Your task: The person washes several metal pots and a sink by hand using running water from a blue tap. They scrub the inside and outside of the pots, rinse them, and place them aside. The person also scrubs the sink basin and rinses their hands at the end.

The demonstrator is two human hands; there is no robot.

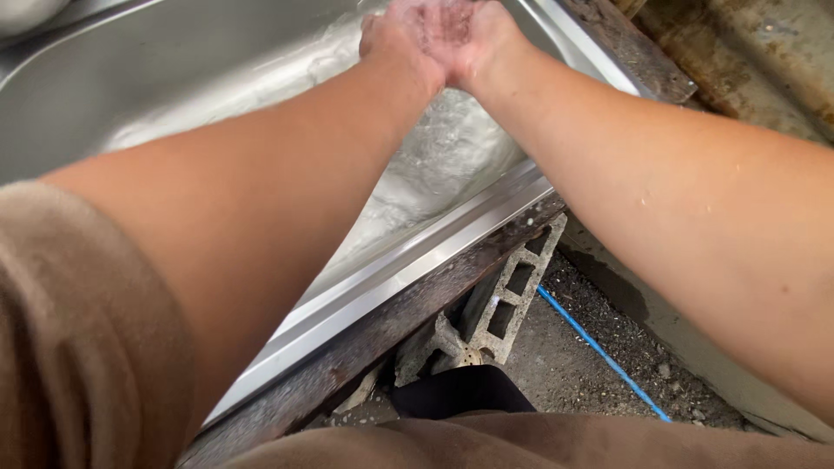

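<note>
Both my arms reach forward over a stainless steel sink. My left hand and my right hand are pressed side by side at the top of the view, palms up and cupped together, wet and glistening with water or foam. Neither hand holds any object. Below them, water and white foam run across the sink's basin. The fingertips are cut off by the frame's top edge.
The sink's metal rim rests on a dark wooden frame. Below it stand a grey hollow concrete block, gravel ground, and a blue line. A stained concrete wall is at upper right. My brown sleeve fills the lower left.
</note>
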